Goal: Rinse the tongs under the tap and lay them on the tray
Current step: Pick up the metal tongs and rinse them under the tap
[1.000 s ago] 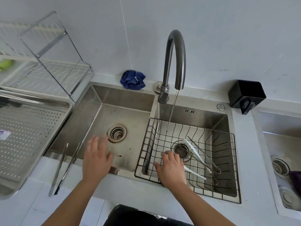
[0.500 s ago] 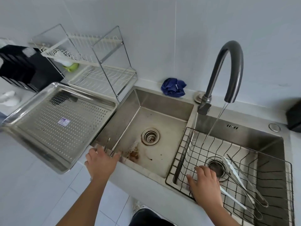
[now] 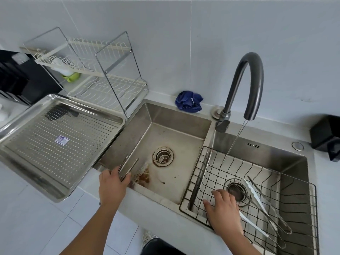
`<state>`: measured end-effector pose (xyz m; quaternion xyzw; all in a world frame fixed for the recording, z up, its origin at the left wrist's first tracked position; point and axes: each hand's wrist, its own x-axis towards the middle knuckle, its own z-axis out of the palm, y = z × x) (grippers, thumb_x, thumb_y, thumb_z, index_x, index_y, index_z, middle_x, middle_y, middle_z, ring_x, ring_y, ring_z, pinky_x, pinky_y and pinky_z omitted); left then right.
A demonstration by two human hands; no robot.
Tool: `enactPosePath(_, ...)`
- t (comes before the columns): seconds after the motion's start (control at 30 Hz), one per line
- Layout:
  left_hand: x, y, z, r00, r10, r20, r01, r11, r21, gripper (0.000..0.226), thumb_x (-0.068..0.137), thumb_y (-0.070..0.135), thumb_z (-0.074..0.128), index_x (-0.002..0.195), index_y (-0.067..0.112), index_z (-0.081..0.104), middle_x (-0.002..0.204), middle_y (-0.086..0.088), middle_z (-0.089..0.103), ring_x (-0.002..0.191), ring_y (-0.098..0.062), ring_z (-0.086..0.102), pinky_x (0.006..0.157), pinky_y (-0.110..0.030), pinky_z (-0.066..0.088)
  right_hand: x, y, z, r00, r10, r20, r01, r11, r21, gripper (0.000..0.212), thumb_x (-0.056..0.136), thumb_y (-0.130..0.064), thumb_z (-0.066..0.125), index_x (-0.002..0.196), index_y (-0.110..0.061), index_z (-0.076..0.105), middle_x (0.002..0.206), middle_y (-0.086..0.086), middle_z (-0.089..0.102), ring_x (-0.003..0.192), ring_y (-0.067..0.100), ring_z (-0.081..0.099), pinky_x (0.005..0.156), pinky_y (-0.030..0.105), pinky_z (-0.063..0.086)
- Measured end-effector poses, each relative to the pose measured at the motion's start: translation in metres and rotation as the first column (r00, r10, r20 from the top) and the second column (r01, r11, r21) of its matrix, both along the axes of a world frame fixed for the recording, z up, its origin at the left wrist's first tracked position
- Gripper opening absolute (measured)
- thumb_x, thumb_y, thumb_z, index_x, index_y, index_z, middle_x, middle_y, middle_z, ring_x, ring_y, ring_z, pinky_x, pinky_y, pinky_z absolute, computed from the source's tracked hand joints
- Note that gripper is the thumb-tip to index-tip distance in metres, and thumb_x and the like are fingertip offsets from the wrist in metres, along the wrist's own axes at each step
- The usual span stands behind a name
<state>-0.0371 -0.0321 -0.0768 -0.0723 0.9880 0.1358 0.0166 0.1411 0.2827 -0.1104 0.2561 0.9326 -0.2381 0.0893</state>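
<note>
My left hand (image 3: 112, 186) is shut on a pair of steel tongs (image 3: 128, 165) at the front rim of the left basin; their tips point up and away over the basin. My right hand (image 3: 225, 210) rests flat, fingers spread, on the front edge of the black wire basket (image 3: 294, 197) in the right basin, holding nothing. In the basket lie white plastic tongs (image 3: 253, 196) and slim steel tongs (image 3: 270, 207), just right of that hand. The tap (image 3: 244, 85) runs a thin stream into the basket. The perforated steel tray (image 3: 51, 144) sits left of the sink.
A two-tier dish rack (image 3: 95, 74) stands behind the tray. A blue cloth (image 3: 188, 101) lies on the ledge behind the left basin (image 3: 165, 137), whose floor shows brown stains near the drain. A black box (image 3: 325, 133) sits at the far right.
My left hand reached the tongs on the counter edge, closed on them and lifted their tips over the left basin. The view swung left. My right hand stayed on the basket.
</note>
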Motion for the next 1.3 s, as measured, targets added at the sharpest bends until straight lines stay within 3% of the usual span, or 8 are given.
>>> enactPosePath(0.13, -0.003, 0.024, 0.016, 0.999, -0.010, -0.039, 0.014, 0.995, 0.101, 0.061, 0.092, 0.048, 0.066, 0.136, 0.006, 0.059, 0.117, -0.018, 0.054, 0.113, -0.034, 0.050, 0.081, -0.045, 0.051, 0.001, 0.000, -0.003, 1.000, -0.003, -0.006, 0.003, 1.000, 0.007, 0.052, 0.100, -0.056, 0.047, 0.143, -0.027, 0.051, 0.142, -0.008, 0.048, 0.135, 0.018, 0.037, 0.113, 0.035, 0.034)
enactPosePath(0.27, 0.005, 0.061, 0.033, 0.999, -0.031, -0.009, 0.032, 0.909, 0.416, 0.051, 0.092, 0.048, 0.066, 0.127, 0.010, 0.065, 0.110, -0.007, 0.057, 0.101, -0.027, 0.058, 0.086, -0.039, 0.049, 0.000, -0.001, -0.003, 0.999, -0.036, -0.028, 0.035, 0.999, -0.035, 0.051, 0.098, -0.055, 0.053, 0.140, -0.026, 0.056, 0.140, -0.007, 0.051, 0.132, 0.019, 0.041, 0.111, 0.034, 0.037)
enactPosePath(0.43, 0.031, 0.110, 0.057, 0.953, -0.158, 0.257, -0.119, 0.586, 0.801, 0.043, 0.083, 0.061, 0.061, 0.084, 0.020, 0.072, 0.078, -0.015, 0.062, 0.060, -0.018, 0.067, 0.060, -0.033, 0.055, -0.005, 0.007, 0.005, 0.992, -0.129, 0.003, 0.128, 0.978, -0.164, 0.046, 0.099, -0.051, 0.055, 0.137, -0.025, 0.057, 0.139, -0.006, 0.053, 0.131, 0.019, 0.041, 0.108, 0.030, 0.035)
enactPosePath(0.6, 0.053, 0.153, 0.063, 0.802, -0.434, 0.410, -0.306, 0.290, 0.907, 0.077, 0.054, 0.077, 0.077, 0.101, 0.015, 0.078, 0.082, -0.010, 0.071, 0.067, -0.026, 0.064, 0.061, -0.038, 0.052, -0.029, 0.027, 0.051, 0.938, -0.315, -0.142, 0.204, 0.837, -0.508, 0.031, 0.102, -0.045, 0.055, 0.121, -0.025, 0.069, 0.105, -0.015, 0.071, 0.101, 0.005, 0.064, 0.090, 0.029, 0.051)
enactPosePath(0.73, 0.068, 0.185, 0.069, 0.786, -0.504, 0.358, -0.218, 0.316, 0.923, 0.049, 0.077, 0.056, 0.076, 0.087, 0.008, 0.072, 0.078, -0.013, 0.068, 0.064, -0.026, 0.060, 0.057, -0.036, 0.051, -0.057, 0.040, 0.096, 0.844, -0.496, -0.202, 0.153, 0.585, -0.796, 0.033, 0.104, -0.048, 0.050, 0.103, -0.025, 0.073, 0.083, -0.003, 0.077, 0.075, 0.009, 0.070, 0.070, 0.030, 0.058)
enactPosePath(0.9, 0.078, 0.209, 0.078, 0.808, -0.514, 0.287, -0.081, 0.386, 0.919, 0.022, 0.094, 0.013, 0.067, 0.072, 0.010, 0.068, 0.073, -0.015, 0.059, 0.057, -0.022, 0.054, 0.047, -0.024, 0.048, -0.070, 0.048, 0.113, 0.793, -0.514, -0.328, 0.146, 0.683, -0.716, 0.046, 0.105, -0.045, 0.049, 0.081, -0.011, 0.067, 0.066, -0.002, 0.064, 0.060, 0.012, 0.057, 0.056, 0.036, 0.046)
enactPosePath(1.1, 0.079, 0.222, 0.080, 0.809, -0.545, 0.221, 0.027, 0.410, 0.912, 0.039, 0.095, 0.014, 0.065, 0.062, 0.034, 0.065, 0.071, -0.006, 0.052, 0.061, -0.019, 0.052, 0.049, -0.020, 0.046, -0.075, 0.048, 0.107, 0.759, -0.571, -0.313, 0.211, 0.671, -0.711, 0.031, 0.101, -0.027, 0.057, 0.080, -0.005, 0.067, 0.062, 0.000, 0.055, 0.059, 0.017, 0.049, 0.057, 0.038, 0.044)
enactPosePath(1.3, 0.067, 0.239, 0.079, 0.810, -0.519, 0.273, -0.025, 0.435, 0.900, 0.029, 0.091, 0.016, 0.065, 0.063, 0.024, 0.062, 0.067, -0.005, 0.056, 0.060, -0.017, 0.052, 0.050, -0.024, 0.048, -0.082, 0.058, 0.105, 0.755, -0.613, -0.231, 0.236, 0.584, -0.777, 0.015, 0.093, -0.011, 0.060, 0.083, -0.013, 0.070, 0.060, -0.005, 0.059, 0.051, 0.012, 0.053, 0.045, 0.028, 0.047)
